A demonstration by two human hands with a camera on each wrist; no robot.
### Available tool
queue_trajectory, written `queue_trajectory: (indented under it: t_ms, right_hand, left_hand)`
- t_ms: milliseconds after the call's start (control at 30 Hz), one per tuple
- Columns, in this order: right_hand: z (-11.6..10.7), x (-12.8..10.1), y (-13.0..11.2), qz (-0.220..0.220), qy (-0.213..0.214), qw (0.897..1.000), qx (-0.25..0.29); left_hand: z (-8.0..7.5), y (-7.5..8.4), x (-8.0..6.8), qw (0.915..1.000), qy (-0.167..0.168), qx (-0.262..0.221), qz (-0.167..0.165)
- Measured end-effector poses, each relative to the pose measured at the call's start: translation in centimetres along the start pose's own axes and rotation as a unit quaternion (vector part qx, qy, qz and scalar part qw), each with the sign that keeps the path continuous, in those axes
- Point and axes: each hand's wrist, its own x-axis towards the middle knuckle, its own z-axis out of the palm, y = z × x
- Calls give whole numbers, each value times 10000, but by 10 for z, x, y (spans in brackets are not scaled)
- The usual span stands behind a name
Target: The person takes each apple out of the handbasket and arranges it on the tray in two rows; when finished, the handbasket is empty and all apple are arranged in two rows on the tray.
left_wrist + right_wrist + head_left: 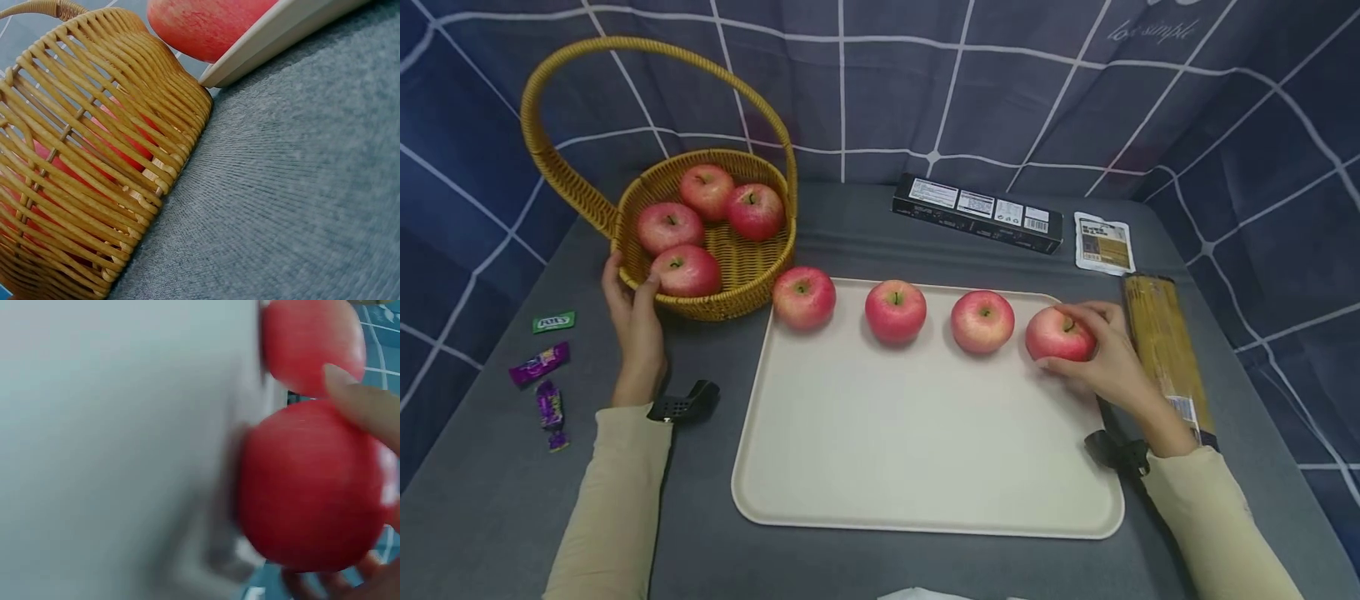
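In the head view my right hand [1108, 354] grips a red apple [1058, 335] at the tray's far right corner, thumb on the near side and fingers over the far side. The right wrist view shows that apple [315, 487] large, close beside the tray surface. My left hand [640, 329] holds the near left rim of a wicker basket [760, 287], its thumb inside the rim. Several apples [670, 227] lie in the basket. Three more, among them a middle apple [895, 312], line the far edge of the beige tray [925, 442].
Behind the tray lies a long black box [977, 212], with a white-and-gold packet [1103, 243] beside it. A long gold package [1167, 350] lies right of the tray. On the left are a green wrapped sweet [553, 322] and two purple wrapped sweets [539, 364]. Checked cloth [887, 92] hangs behind.
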Motion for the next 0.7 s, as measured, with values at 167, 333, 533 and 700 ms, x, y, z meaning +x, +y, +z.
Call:
queue_trajectory:
  t_ms: [167,333,533,700]
  right_hand:
    - [-9,8,-28,-768,268,9965,215]
    - [6,48,-111,-1879,384,9759,1042]
    - [89,105,-231,-2364,-931,9483,1900]
    - [168,133,-298,-2304,-1854,9445,1433]
  left_hand:
    - [-2,-1,0,9999,72,-111,41]
    - [-6,0,1,9999,68,-146,59]
    - [-6,6,0,10000,45,-69,14]
    - [1,10,-6,9998,-78,161,-5]
